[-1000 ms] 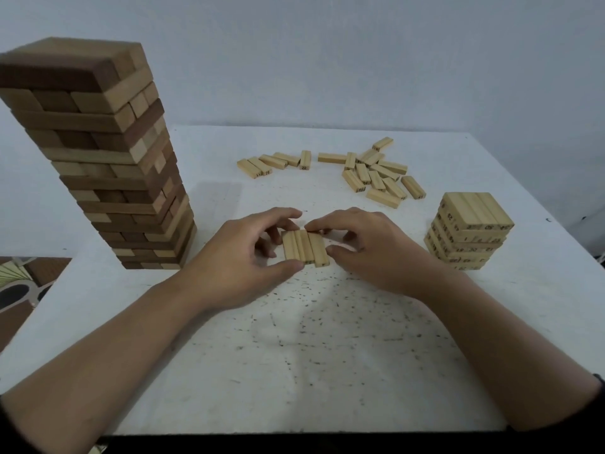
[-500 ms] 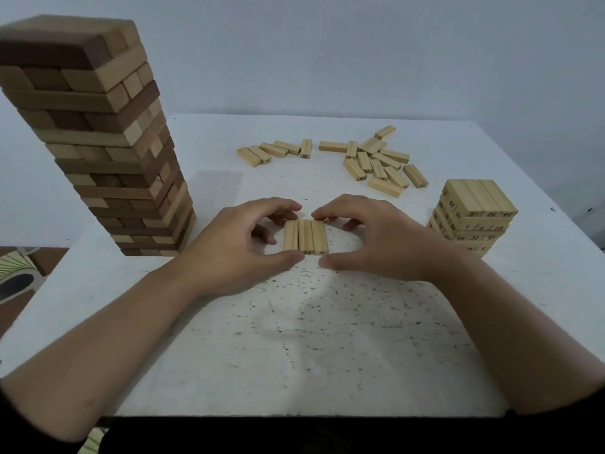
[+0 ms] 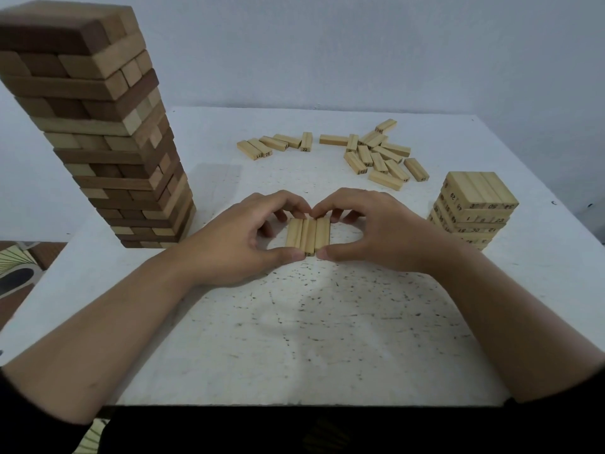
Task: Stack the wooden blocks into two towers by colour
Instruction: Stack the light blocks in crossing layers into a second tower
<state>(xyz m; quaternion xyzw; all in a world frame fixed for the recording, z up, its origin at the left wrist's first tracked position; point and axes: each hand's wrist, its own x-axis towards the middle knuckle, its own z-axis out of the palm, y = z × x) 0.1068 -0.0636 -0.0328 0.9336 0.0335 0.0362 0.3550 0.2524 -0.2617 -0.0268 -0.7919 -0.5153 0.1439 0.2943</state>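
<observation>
I see three pale blocks lying flat, side by side and touching, as one row [image 3: 307, 235] on the table [image 3: 294, 339]. Both hands grasp it. The left hand [image 3: 242, 239] curls over it with its forefinger at the far end and its thumb pressed to the near end. The right hand [image 3: 383, 234] mirrors that, and the two thumb tips nearly meet. Well left of the row stands one tall tower [image 3: 108, 142] of mixed dark and pale blocks. Well right of the row stands one short tower [image 3: 474, 204], all pale, with numbers on the block ends. Beyond the row lie loose pale blocks: a cluster [image 3: 275, 144] of five, and a heap [image 3: 379, 155] too overlapped for me to count.
</observation>
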